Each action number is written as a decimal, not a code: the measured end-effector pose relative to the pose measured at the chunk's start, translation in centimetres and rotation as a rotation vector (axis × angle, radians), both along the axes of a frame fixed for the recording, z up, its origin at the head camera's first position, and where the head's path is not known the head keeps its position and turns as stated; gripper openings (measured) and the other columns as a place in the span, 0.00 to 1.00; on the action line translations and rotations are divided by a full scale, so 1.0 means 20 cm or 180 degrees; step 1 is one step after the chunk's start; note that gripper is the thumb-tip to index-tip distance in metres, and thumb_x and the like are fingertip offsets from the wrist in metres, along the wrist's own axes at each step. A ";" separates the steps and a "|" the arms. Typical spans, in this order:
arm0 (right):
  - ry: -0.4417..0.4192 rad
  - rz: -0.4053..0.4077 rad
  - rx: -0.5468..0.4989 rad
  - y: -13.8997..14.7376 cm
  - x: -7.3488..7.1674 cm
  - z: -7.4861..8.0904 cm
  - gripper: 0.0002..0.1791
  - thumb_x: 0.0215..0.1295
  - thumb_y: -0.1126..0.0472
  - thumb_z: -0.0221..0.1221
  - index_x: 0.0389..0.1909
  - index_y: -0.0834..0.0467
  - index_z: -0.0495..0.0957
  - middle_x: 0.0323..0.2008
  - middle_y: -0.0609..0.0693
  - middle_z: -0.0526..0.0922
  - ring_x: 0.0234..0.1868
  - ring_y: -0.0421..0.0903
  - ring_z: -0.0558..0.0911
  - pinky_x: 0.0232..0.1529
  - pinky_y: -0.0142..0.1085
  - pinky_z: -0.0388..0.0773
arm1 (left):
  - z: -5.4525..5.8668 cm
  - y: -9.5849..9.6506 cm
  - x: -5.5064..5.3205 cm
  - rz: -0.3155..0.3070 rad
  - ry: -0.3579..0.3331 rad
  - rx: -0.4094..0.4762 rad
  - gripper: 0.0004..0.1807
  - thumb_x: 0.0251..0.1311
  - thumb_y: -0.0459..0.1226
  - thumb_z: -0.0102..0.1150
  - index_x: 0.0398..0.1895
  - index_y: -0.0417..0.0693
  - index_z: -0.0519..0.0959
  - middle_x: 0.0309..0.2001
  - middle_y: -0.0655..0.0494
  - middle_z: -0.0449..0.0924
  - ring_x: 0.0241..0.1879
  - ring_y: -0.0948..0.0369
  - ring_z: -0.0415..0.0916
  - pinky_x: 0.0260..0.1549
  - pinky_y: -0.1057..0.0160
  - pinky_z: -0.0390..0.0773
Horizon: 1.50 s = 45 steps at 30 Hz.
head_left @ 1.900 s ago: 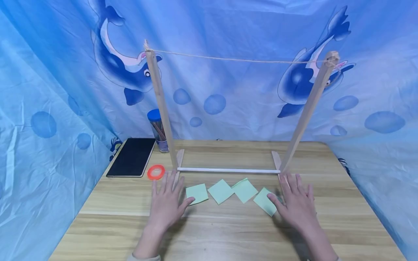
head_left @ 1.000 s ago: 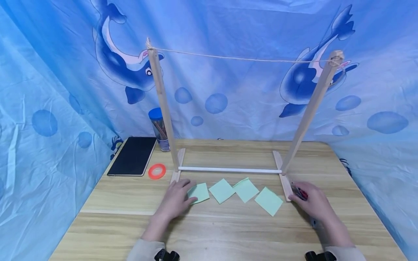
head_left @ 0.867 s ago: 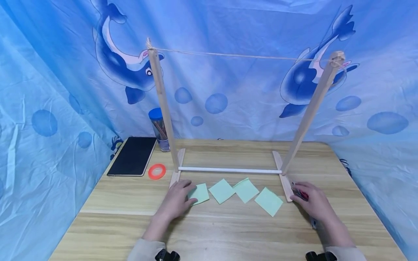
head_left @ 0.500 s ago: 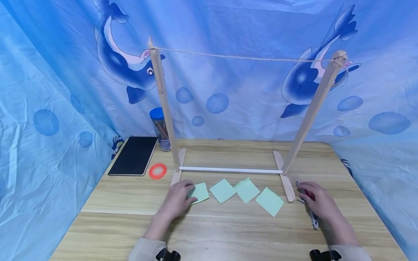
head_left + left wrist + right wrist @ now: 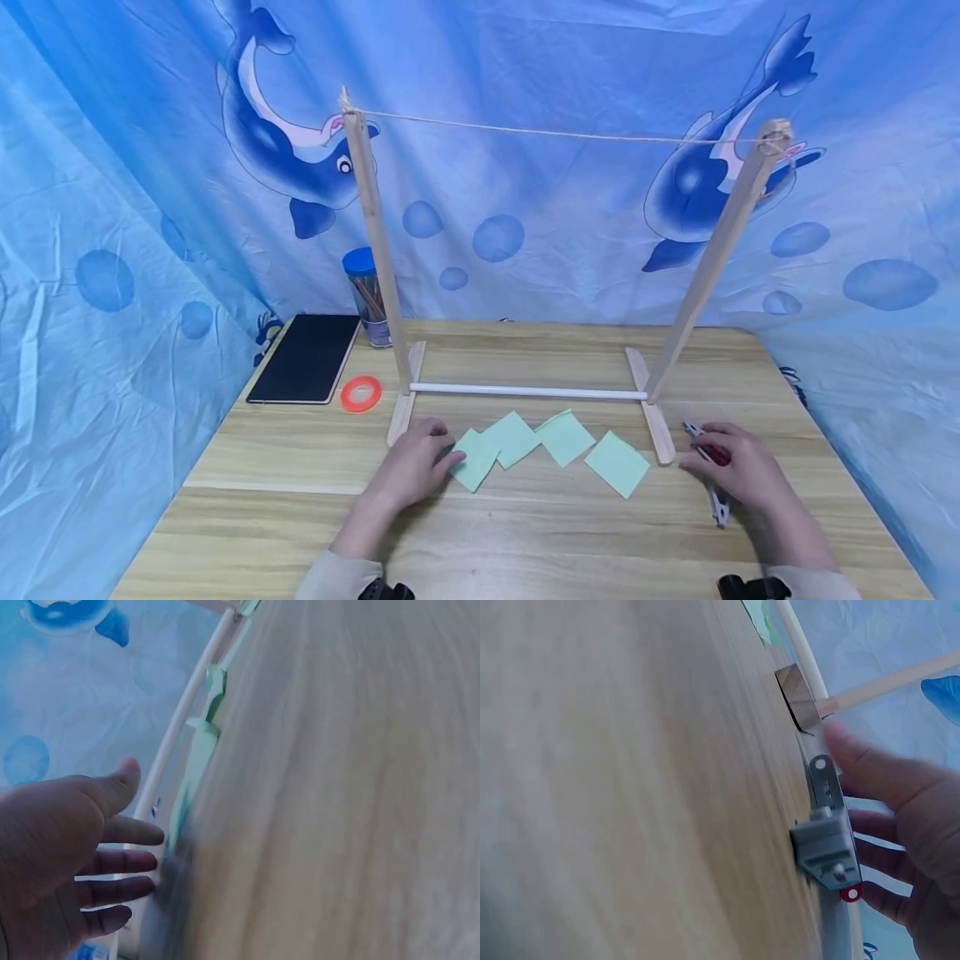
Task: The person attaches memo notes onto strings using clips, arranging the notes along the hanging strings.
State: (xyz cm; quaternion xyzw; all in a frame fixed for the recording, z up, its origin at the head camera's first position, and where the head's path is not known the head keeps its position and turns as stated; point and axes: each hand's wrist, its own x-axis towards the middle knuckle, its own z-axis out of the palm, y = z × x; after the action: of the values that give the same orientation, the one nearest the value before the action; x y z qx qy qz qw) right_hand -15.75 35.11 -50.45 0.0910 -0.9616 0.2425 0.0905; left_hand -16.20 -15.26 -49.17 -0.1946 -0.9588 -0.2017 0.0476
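My left hand, its fingers loosely bent and spread in the left wrist view, is at the left edge of a green sticky note. That note overlaps the second green note; a third note and a fourth note lie to the right. My right hand is over a small group of clips that look like clothes pegs, a red one and grey ones. In the right wrist view, the thumb stands apart from a grey clip, with the fingers behind it.
Behind the notes stands a wooden frame with a left post, a right post, a white rod and a string across the top. At left are orange tape, a black notebook and a blue-lidded jar.
From lying flat by the frame's feet, both hands have drawn back with fingers bent. The leftmost note has shifted right and turned onto its neighbour. My right hand has moved right, exposing the clips more.
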 end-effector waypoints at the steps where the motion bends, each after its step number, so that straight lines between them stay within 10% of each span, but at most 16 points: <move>1: -0.0025 0.0017 0.0005 0.00 0.00 0.00 0.17 0.55 0.52 0.76 0.41 0.60 0.88 0.53 0.69 0.80 0.51 0.70 0.79 0.50 0.65 0.76 | 0.01 0.01 0.00 -0.0023 0.0033 -0.0010 0.18 0.65 0.48 0.66 0.45 0.44 0.87 0.48 0.49 0.82 0.50 0.50 0.79 0.53 0.48 0.78; 11: 0.0326 0.0163 -0.0100 -0.02 0.00 -0.02 0.06 0.53 0.67 0.74 0.33 0.59 0.89 0.56 0.70 0.77 0.55 0.72 0.75 0.51 0.68 0.72 | 0.01 0.03 0.00 -0.0563 -0.0144 -0.0121 0.24 0.63 0.40 0.68 0.62 0.48 0.80 0.68 0.47 0.73 0.69 0.47 0.67 0.67 0.43 0.68; 17: 0.0560 0.0165 -0.0181 -0.04 0.01 -0.01 0.06 0.54 0.68 0.74 0.33 0.58 0.88 0.52 0.67 0.82 0.52 0.70 0.78 0.51 0.65 0.72 | 0.02 0.05 -0.01 -0.0306 -0.0143 -0.0099 0.25 0.60 0.44 0.70 0.59 0.46 0.81 0.53 0.49 0.81 0.54 0.52 0.77 0.56 0.49 0.77; 25: 0.0599 0.0033 -0.0411 -0.05 0.02 0.00 0.07 0.56 0.68 0.73 0.33 0.55 0.88 0.35 0.53 0.89 0.34 0.38 0.82 0.34 0.20 0.74 | 0.02 0.10 -0.05 -0.0754 -0.0227 -0.0221 0.37 0.52 0.51 0.76 0.65 0.47 0.77 0.68 0.47 0.72 0.68 0.47 0.67 0.65 0.40 0.68; 34: 0.0558 -0.0073 -0.0540 -0.06 0.03 -0.01 0.07 0.58 0.70 0.71 0.37 0.59 0.86 0.26 0.45 0.82 0.21 0.35 0.70 0.19 0.29 0.68 | 0.07 0.14 -0.08 -0.0602 -0.0519 -0.0214 0.43 0.42 0.47 0.82 0.64 0.45 0.77 0.61 0.47 0.77 0.61 0.49 0.72 0.64 0.47 0.71; 45: 0.0486 -0.0122 -0.0499 -0.07 0.02 0.01 0.09 0.60 0.69 0.71 0.41 0.61 0.85 0.27 0.46 0.83 0.21 0.35 0.70 0.19 0.29 0.68 | 0.11 0.20 -0.11 -0.1123 -0.0884 -0.0221 0.39 0.43 0.30 0.76 0.65 0.50 0.77 0.66 0.50 0.73 0.68 0.50 0.67 0.69 0.48 0.67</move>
State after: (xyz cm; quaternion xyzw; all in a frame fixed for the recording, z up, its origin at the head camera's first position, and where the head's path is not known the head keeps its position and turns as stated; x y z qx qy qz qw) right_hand -15.29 33.71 -50.35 0.0835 -0.9316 0.3076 0.1749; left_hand -18.32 -11.26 -46.94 -0.3311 -0.9136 -0.1987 -0.1276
